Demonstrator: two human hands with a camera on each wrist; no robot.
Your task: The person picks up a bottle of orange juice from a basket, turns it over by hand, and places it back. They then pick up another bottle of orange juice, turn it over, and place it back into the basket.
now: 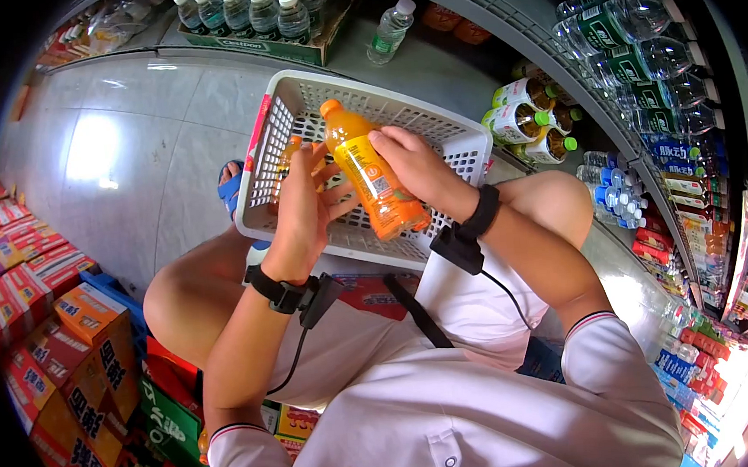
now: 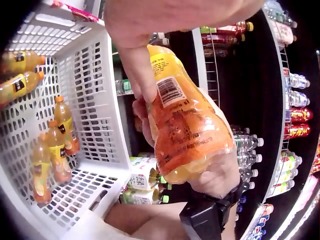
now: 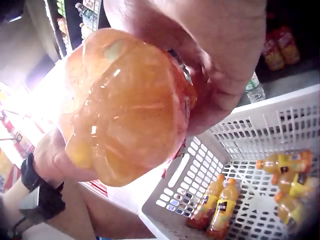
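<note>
An orange juice bottle with a yellow label [image 1: 368, 169] is tilted above the white basket [image 1: 294, 81], its orange cap toward the basket's far side. My right hand [image 1: 417, 168] grips it from the right, fingers round the back. My left hand [image 1: 299, 213] is at its left side, fingers spread and extended behind the bottle. The left wrist view shows the bottle's barcode side [image 2: 185, 125]; its base [image 3: 122, 107] fills much of the right wrist view. Several similar bottles [image 3: 222, 207] lie inside the basket.
A water carton [image 1: 257, 47] and a single water bottle [image 1: 390, 31] stand on the lower shelf beyond the basket. Green-capped tea bottles [image 1: 518, 124] are at the right. Stacked orange boxes [image 1: 81, 384] fill the lower left, beside the tiled floor [image 1: 124, 138].
</note>
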